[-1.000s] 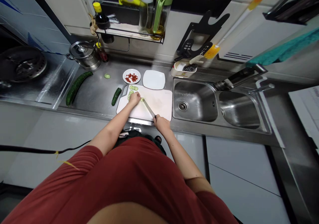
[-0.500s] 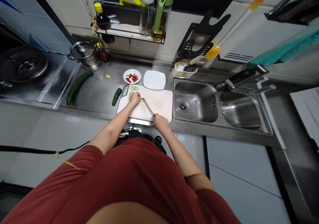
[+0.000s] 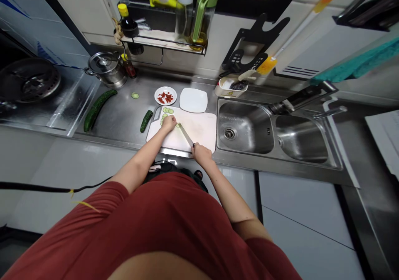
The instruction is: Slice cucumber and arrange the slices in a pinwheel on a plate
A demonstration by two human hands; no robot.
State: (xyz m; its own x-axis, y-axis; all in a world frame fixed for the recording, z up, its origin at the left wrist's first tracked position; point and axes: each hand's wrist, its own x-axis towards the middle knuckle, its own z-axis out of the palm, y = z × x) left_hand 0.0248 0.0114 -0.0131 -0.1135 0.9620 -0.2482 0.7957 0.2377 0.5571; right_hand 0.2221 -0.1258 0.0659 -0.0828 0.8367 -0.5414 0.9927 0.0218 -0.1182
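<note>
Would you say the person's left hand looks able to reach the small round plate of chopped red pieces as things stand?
Probably yes: the left hand is over the white cutting board, close to the plate, and only flat cucumber slices lie between, so the way looks free.

The shirt [image 3: 162, 226] is dark red, the cutting board [image 3: 199, 132] is white, the long cucumber [image 3: 97, 110] is dark green, the cucumber slices [image 3: 167, 110] are pale green, and the little bits [image 3: 166, 98] on the white plate [image 3: 158, 97] are bright red.
</note>
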